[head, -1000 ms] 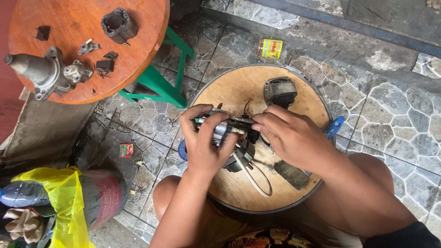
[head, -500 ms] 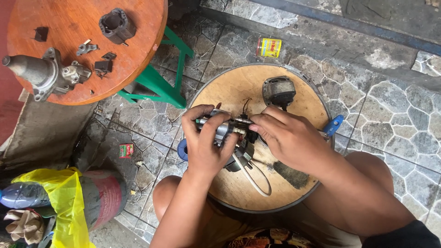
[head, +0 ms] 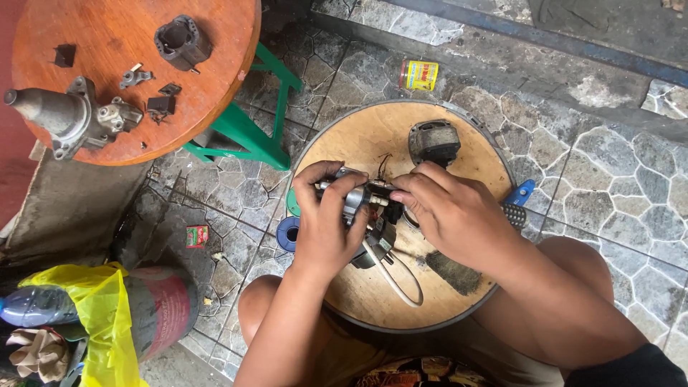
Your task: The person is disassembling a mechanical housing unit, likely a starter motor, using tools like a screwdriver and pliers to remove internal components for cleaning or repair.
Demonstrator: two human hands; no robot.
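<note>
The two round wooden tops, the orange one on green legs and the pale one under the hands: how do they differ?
The orange top is reddish and sits on green legs; the pale top is tan with a grey metal rim. The orange top bears loose dark parts untouched; over the pale top the left hand and right hand grip a motor part. Both are round.

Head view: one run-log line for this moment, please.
left hand: grips motor part | right hand: pinches its end | under: round board | near: black housing, white cable
</note>
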